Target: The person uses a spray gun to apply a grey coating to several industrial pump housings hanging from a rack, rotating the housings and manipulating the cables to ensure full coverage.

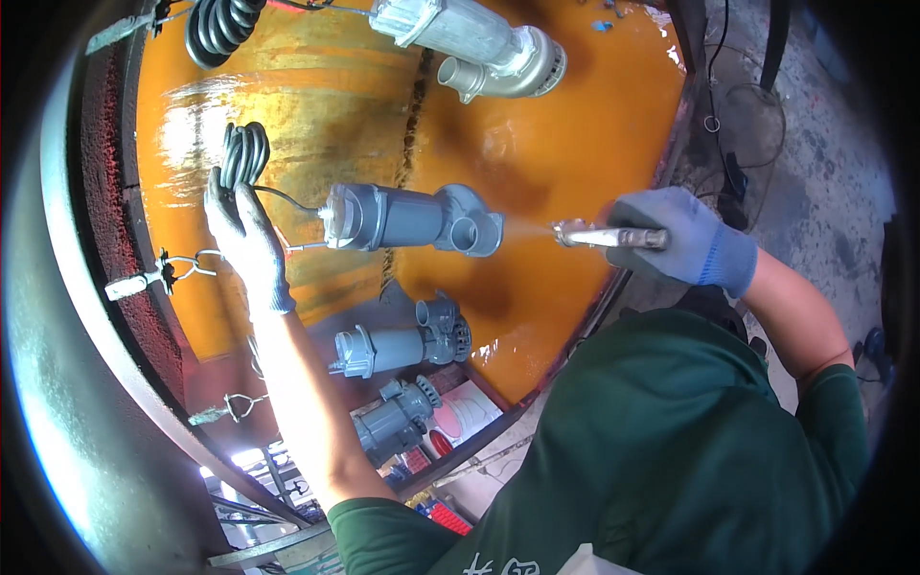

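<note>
My right hand, in a blue-grey glove, is closed around a metal spray gun. A pale mist leaves its nozzle toward a grey submersible pump, whose round outlet end faces the gun without touching it. My left hand, in a greyish glove, grips the lower end of a coiled black cable between thumb and fingers. That cable runs into the left end of the pump. The pump hangs from a hook and chain beside my left wrist.
An unevenly coated, paler pump hangs at the far side with its own cable coil. Nearer me are two more grey pumps. Behind them stands an orange, paint-stained panel. A white-and-pink bucket sits low at the front.
</note>
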Demonstrator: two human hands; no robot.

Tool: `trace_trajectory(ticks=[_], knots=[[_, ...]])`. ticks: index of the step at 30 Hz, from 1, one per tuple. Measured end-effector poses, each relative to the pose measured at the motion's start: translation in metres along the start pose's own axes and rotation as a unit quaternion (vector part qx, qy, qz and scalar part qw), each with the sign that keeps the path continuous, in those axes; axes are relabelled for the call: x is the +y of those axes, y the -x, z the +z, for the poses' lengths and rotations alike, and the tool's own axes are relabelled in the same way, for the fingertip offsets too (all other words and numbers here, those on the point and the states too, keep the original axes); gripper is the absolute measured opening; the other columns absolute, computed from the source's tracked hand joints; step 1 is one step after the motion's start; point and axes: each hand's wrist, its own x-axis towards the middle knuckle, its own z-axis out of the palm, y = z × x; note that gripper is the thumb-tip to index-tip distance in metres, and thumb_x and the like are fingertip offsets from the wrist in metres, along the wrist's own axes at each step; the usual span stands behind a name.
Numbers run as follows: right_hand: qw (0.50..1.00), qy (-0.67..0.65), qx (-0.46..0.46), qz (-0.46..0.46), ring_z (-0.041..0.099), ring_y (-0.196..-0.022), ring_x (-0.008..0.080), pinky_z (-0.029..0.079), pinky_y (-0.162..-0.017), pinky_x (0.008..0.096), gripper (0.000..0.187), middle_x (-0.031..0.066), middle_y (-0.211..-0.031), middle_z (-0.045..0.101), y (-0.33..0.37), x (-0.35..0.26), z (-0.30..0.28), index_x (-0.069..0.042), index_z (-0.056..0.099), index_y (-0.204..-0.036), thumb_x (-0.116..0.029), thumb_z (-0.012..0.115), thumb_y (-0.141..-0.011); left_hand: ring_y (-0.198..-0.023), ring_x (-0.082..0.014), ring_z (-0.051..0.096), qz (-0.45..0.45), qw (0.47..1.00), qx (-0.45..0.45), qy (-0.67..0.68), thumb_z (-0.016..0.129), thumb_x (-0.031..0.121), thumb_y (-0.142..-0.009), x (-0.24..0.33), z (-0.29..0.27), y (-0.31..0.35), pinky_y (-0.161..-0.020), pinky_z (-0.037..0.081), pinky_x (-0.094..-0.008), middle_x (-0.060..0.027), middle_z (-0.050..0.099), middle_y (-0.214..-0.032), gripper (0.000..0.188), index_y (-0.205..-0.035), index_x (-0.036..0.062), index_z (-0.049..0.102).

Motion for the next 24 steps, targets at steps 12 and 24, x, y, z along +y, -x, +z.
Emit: trace_trajectory(ticks=[12, 24], knots=[[0.988, 0.134, -0.073, 0.033, 0.071, -0.084, 0.0401, 0.055, -0.076, 0.0512, 0.028, 0.0188, -0.087, 0.071, -0.008, 0.009, -0.006, -0.005, 0.068, -0.100, -0.030, 0.078, -0.093, -0.133, -0.0324, 0.058, -0.018, 1.000, 0.006, -0.015, 0.056, 0.017, -0.110, 0.026, -0.005, 0.014, -0.115, 0.044, -0.0428, -0.0249, 0.057, -0.147, 0.049, -0.152, -0.0069, 0.050], [0.966, 0.093, -0.238, 0.034, 0.073, -0.077, 0.0341, 0.055, -0.072, 0.0453, 0.030, 0.0126, -0.076, 0.073, -0.060, -0.031, 0.017, -0.007, 0.068, -0.099, -0.036, 0.072, -0.097, -0.134, -0.0341, 0.057, 0.006, 0.999, 0.040, -0.002, 0.052, 0.015, -0.111, 0.027, -0.017, 0.036, -0.116, 0.043, -0.0429, -0.0242, 0.056, -0.147, 0.044, -0.150, -0.0041, 0.053]])
